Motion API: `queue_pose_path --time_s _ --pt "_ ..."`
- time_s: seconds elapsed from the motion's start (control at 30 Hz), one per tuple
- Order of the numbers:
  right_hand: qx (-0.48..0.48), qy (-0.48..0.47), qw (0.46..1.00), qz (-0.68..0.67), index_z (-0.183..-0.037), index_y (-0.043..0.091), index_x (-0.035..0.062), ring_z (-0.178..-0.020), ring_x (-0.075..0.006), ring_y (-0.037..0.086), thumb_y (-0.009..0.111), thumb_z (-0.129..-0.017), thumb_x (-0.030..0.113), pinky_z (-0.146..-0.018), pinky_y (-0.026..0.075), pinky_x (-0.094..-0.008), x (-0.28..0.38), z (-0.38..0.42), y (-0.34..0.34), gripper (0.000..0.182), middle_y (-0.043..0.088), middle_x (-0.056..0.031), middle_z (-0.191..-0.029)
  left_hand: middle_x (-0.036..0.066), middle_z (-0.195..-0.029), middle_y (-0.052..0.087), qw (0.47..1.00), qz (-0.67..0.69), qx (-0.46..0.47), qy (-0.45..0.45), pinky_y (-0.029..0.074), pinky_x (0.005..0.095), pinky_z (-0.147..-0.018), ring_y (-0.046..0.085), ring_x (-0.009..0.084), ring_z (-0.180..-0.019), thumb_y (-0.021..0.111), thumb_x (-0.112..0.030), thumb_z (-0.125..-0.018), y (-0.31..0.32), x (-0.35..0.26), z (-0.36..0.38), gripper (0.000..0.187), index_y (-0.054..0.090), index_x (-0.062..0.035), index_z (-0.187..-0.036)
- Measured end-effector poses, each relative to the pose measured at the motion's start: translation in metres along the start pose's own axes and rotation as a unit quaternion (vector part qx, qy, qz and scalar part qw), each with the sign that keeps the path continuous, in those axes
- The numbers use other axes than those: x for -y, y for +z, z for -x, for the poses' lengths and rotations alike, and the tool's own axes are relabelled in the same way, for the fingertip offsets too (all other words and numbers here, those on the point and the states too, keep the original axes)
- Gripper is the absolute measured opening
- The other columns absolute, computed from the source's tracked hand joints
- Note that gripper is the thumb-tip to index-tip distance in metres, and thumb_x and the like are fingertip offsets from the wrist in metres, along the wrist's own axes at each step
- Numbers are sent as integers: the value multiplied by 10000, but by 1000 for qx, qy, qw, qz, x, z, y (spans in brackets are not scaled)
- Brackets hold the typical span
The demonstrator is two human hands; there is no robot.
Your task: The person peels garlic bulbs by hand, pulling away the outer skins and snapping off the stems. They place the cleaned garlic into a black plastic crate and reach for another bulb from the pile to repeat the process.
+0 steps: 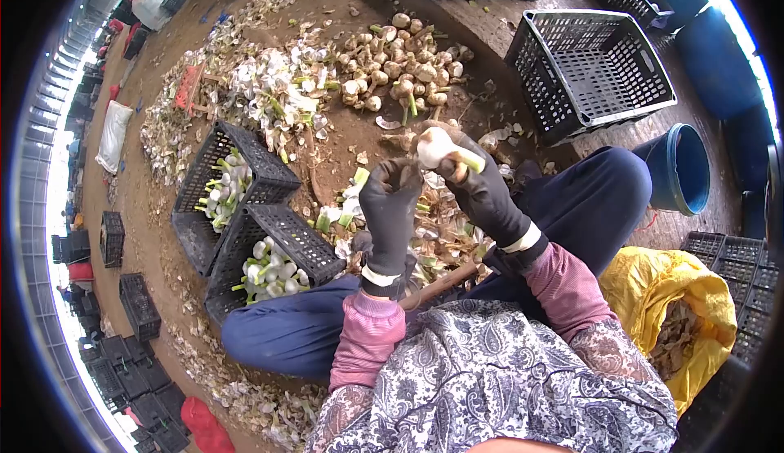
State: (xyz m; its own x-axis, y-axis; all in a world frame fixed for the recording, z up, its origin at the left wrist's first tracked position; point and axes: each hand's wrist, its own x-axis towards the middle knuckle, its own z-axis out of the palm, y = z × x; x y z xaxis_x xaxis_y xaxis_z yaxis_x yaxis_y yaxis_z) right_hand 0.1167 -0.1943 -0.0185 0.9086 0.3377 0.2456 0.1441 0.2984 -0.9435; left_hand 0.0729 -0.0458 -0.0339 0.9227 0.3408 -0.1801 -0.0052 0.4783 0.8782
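Observation:
A white garlic bulb (434, 148) with a short pale-green stem is gripped in my right hand (487, 198), which wears a dark glove. Just to its left, my gloved left hand (389, 215) has its fingers curled in a pinch beside the bulb. Whether anything sits between those fingertips is too small to make out. Beneath both hands lie loose peeled skins (445, 233) and cut green stem pieces. Beyond them, a heap of unpeeled garlic bulbs (408, 65) with brownish skins rests on the dirt floor.
Two black crates, an upper one (269, 163) and a lower one (306, 245), hold cleaned garlic at my left. A black crate (588, 110) stands at the right, near a blue bucket (676, 167). A yellow sack (653, 277) holds dry scraps. Peel piles (253, 77) cover the floor ahead.

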Motion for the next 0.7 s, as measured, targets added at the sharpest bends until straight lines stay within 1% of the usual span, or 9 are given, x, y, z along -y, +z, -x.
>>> queue_pose_path --time_s 0.07,0.13,0.23,0.27,0.33,0.5,0.53,0.6,0.7 --pt "-7 34 999 34 -1349 556 -3 -1029 -215 638 595 -1038 241 -906 501 -311 -6 4 -7 397 676 -97 -1158 2 -851 676 996 -36 80 -22 499 183 -656 616 57 -736 678 83 -853 -14 17 1 207 678 11 -1047" --pt "-29 73 997 20 -1347 554 3 -943 -134 593 594 -1031 331 -819 473 -258 -33 14 -19 457 649 -52 -1127 19 -929 680 988 -46 140 -51 494 214 -688 625 84 -794 700 22 -870 -27 29 5 248 671 22 -1116" --pt "-53 96 994 -22 -1366 539 12 -881 -85 561 594 -1029 357 -765 459 -234 -41 18 -17 485 631 -29 -1103 13 -961 702 925 -360 120 21 500 231 -719 624 84 -813 705 -12 -887 -29 19 9 251 680 -2 -1137" --pt "-55 102 991 -65 -1378 530 14 -874 -81 557 595 -1028 347 -763 462 -236 -37 17 -12 487 628 -29 -1104 20 -989 724 883 -448 83 114 500 241 -753 628 92 -853 697 -1 -896 -30 14 6 258 686 -27 -1153" --pt "-41 125 959 -251 -1405 507 16 -869 -77 555 604 -1023 325 -776 478 -243 -2 8 3 501 623 -32 -1125 104 -1102 718 884 -417 41 207 552 290 -854 677 148 -983 704 -13 -898 -26 -1 -1 277 684 -15 -1174" --pt "32 97 983 -151 -1473 455 23 -1228 -128 558 760 -896 432 -1073 429 -304 -14 3 5 770 592 -41 -1354 103 -1123 714 948 -248 55 189 556 297 -870 683 161 -996 709 12 -889 3 -36 1 298 680 1 -1186" --pt "35 64 986 -148 -1474 454 22 -1257 -132 541 759 -906 392 -1096 411 -304 -18 3 8 744 579 -44 -1379 92 -1116 722 910 -328 55 249 562 286 -842 690 152 -971 707 14 -890 0 -33 -5 274 696 2 -1164" --pt "38 73 990 -114 -1479 447 15 -1328 -138 489 730 -945 206 -1143 365 -314 -12 1 8 634 528 -54 -1459 92 -1100 729 937 -279 60 203 565 283 -823 696 150 -946 707 13 -891 -7 -26 -9 270 702 2 -1161" --pt "16 70 994 -88 -1482 445 16 -1318 -132 495 685 -960 102 -1143 358 -302 -16 2 10 580 537 -56 -1449 92 -1068 740 933 -295 54 197 568 277 -803 697 142 -925 702 25 -891 -9 -26 -12 261 711 6 -1151"
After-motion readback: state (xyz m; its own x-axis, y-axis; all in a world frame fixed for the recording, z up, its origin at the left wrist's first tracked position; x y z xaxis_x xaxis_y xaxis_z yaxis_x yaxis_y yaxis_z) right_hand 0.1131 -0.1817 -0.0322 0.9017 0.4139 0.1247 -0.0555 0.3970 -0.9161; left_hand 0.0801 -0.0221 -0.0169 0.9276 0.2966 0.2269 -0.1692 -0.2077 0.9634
